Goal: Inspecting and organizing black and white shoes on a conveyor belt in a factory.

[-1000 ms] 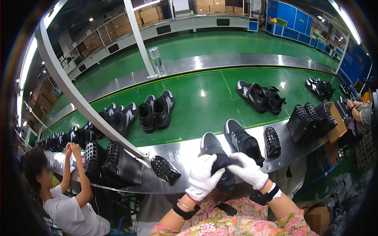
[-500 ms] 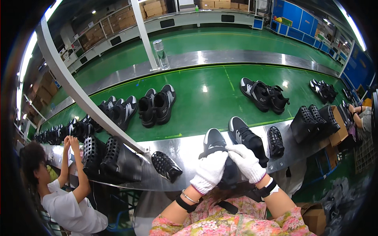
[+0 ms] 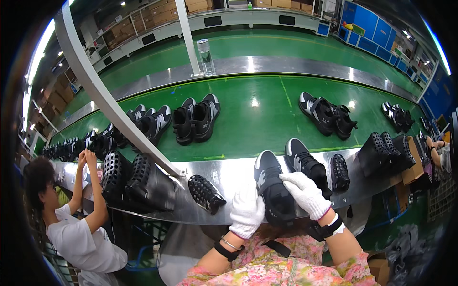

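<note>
A black and grey sneaker with a silver toe lies toe-away between my hands, over the metal ledge's near edge. My left hand, in a white knit glove, holds the shoe's left side. My right hand, gloved alike, pinches near the strap on its right side; the fingertips are partly hidden. The matching sneaker sits just beyond my right hand. Black perforated shoe forms lie on either side, one form to the left and another form to the right.
Pairs of finished-looking sneakers stand on the green belt beyond the metal ledge. Tall black perforated forms stand left, others right. A white post slants down to the ledge. A co-worker is at left.
My hands have come apart from over the shoe's top. The left moved down to its left side, and the strap and opening now show. The whole view has shifted slightly.
</note>
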A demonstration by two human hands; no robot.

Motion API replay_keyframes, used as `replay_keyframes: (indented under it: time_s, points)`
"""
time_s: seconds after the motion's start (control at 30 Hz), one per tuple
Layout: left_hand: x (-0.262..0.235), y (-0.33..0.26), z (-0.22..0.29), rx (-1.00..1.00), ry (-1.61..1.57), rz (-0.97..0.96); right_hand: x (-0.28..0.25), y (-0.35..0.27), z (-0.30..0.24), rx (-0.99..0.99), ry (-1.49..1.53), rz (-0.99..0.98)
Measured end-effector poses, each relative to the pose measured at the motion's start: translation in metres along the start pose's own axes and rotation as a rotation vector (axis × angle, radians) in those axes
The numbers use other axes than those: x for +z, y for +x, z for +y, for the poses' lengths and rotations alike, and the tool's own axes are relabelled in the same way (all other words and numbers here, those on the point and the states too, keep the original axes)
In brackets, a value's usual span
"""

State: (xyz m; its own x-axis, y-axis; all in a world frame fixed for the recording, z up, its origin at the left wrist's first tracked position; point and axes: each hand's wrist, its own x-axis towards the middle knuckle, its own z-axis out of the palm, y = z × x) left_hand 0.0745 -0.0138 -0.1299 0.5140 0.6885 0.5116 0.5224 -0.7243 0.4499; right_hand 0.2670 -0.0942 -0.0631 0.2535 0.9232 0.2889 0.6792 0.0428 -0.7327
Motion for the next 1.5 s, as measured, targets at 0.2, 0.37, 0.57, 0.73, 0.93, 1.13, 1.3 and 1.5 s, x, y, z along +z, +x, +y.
replay_keyframes:
  time_s: [0.2, 0.37, 0.57, 0.73, 0.93, 1.13, 1.3, 1.5]
  points:
    - [-0.012, -0.002, 0.009, 0.019, -0.274, -0.040, 0.003, -0.001, 0.003, -0.001, 0.025, 0.036]
    - [-0.005, 0.001, 0.006, 0.090, -0.015, 0.093, 0.002, -0.003, 0.000, 0.036, 0.061, 0.021]
    - [-0.001, -0.019, 0.004, 0.160, 0.034, 0.025, 0.008, -0.002, 0.000, 0.025, 0.095, 0.047]
    - [-0.004, -0.036, 0.022, 0.152, -0.035, -0.037, 0.000, -0.005, 0.002, 0.043, 0.072, 0.070]
    - [-0.041, -0.033, -0.002, -0.039, -0.199, 0.040, -0.079, -0.026, -0.043, 0.076, 0.000, 0.032]
    - [0.010, -0.003, 0.058, -0.204, -0.244, -0.184, -0.098, -0.056, -0.030, 0.216, -0.197, -0.335]
    - [0.040, 0.017, 0.065, -0.021, -0.182, -0.041, -0.077, -0.037, -0.055, 0.178, -0.531, -0.412]
    - [0.006, 0.001, 0.017, 0.103, -0.068, -0.122, -0.065, -0.007, -0.024, 0.110, -0.650, -0.415]
